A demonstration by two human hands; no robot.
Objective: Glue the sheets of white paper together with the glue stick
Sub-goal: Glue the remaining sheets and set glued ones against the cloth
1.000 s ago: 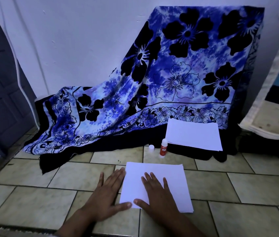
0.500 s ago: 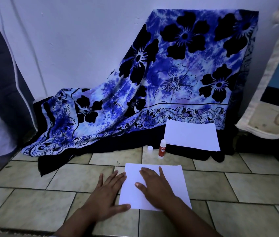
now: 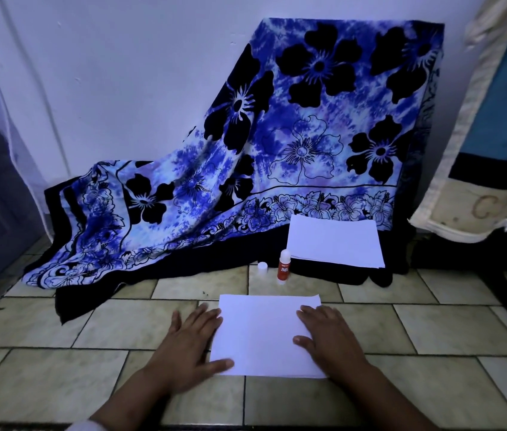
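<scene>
**Both grips flat on the sheet**

The left grip (image 3: 190, 349) lies spread, its fingertips and thumb on the left edge of the white sheet (image 3: 261, 337). The right grip (image 3: 330, 340) lies spread flat on the sheet's right side. Beyond both grips the uncapped glue stick (image 3: 284, 265) stands on the floor (image 3: 121, 325), with its cap (image 3: 262, 266) just left and a paper stack (image 3: 334, 245) just right

I saw the sheet (image 3: 261, 334) on the floor (image 3: 59, 365), glue stick (image 3: 284, 266) behind it, cap (image 3: 262, 266) left of that, stack (image 3: 334, 244) right.
</scene>
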